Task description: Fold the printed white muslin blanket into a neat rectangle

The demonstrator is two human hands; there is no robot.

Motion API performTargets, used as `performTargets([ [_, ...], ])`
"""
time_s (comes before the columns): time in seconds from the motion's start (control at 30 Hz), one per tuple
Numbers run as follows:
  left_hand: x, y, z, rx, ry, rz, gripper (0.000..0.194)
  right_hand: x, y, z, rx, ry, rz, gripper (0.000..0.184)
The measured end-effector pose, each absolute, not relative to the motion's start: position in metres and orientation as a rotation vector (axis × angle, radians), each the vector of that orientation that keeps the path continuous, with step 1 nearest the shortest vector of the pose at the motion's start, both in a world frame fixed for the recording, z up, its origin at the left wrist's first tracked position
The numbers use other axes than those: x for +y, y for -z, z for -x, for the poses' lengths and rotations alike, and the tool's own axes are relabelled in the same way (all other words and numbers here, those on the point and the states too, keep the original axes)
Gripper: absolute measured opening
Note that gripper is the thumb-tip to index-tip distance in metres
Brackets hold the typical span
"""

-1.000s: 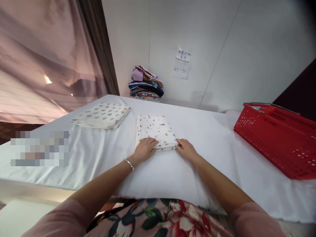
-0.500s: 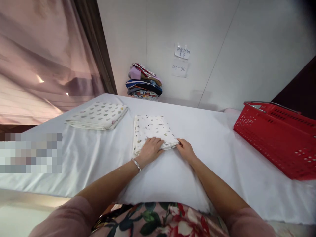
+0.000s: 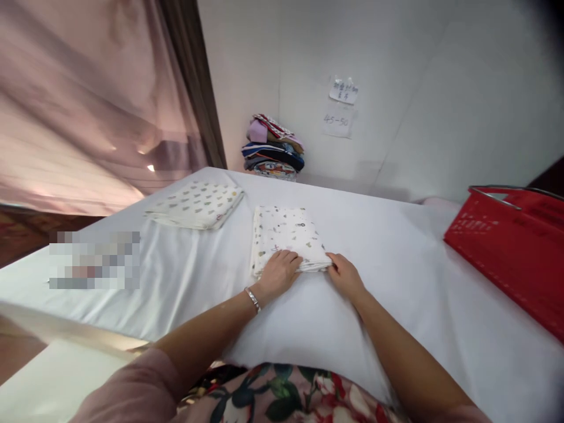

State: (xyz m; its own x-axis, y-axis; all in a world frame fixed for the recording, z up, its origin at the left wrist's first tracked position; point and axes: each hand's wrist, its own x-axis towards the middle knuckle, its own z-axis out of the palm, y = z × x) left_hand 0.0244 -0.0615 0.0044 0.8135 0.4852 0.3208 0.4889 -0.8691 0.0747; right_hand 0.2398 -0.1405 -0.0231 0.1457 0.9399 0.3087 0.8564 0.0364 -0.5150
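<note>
A folded white cloth with small coloured prints (image 3: 286, 235) lies in the middle of the white-covered table (image 3: 396, 264). My left hand (image 3: 278, 271), with a bracelet at the wrist, rests palm down on the cloth's near edge, fingers laid flat. My right hand (image 3: 346, 275) is at the cloth's near right corner, fingers curled and pinching the edge. A second folded printed cloth (image 3: 196, 204) lies apart to the left, farther back.
A red plastic basket (image 3: 511, 247) stands at the right edge of the table. A pile of folded colourful fabrics (image 3: 273, 147) leans against the back wall under two paper notes (image 3: 339, 106). A pinkish curtain (image 3: 88, 100) hangs at left.
My left hand has slid a little to the right along the cloth's near edge. The camera view has shifted, so the basket sits farther right in frame.
</note>
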Motion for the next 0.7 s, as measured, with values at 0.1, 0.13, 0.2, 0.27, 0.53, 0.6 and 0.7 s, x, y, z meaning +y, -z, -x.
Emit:
performTargets([
  [0.1,-0.059,-0.005,-0.002,-0.855,0.525,2.979,0.025,-0.142,0.026,-0.243,-1.717,-0.166,1.846,0.036],
  [0.13,-0.058,-0.005,0.009,-0.886,0.539,2.972,0.024,-0.143,0.027,-0.244,-1.726,-0.163,1.851,0.036],
  [0.2,-0.056,-0.006,0.035,-0.973,0.592,2.944,0.024,-0.144,0.027,-0.244,-1.748,-0.161,1.858,0.036],
  [0.27,-0.055,-0.006,0.06,-1.112,0.651,2.909,0.025,-0.145,0.025,-0.244,-1.765,-0.167,1.877,0.036],
  [0.53,-0.065,-0.016,0.098,-2.078,1.029,2.81,0.026,-0.15,0.018,-0.241,-1.819,-0.065,1.859,0.043],
  [0.6,-0.064,-0.02,0.089,-2.128,1.062,2.844,0.027,-0.149,0.015,-0.239,-1.873,-0.026,1.795,0.046],
  [0.7,-0.06,-0.025,0.073,-2.211,0.936,2.881,0.038,-0.148,0.011,-0.235,-1.958,-0.017,1.702,0.046],
])
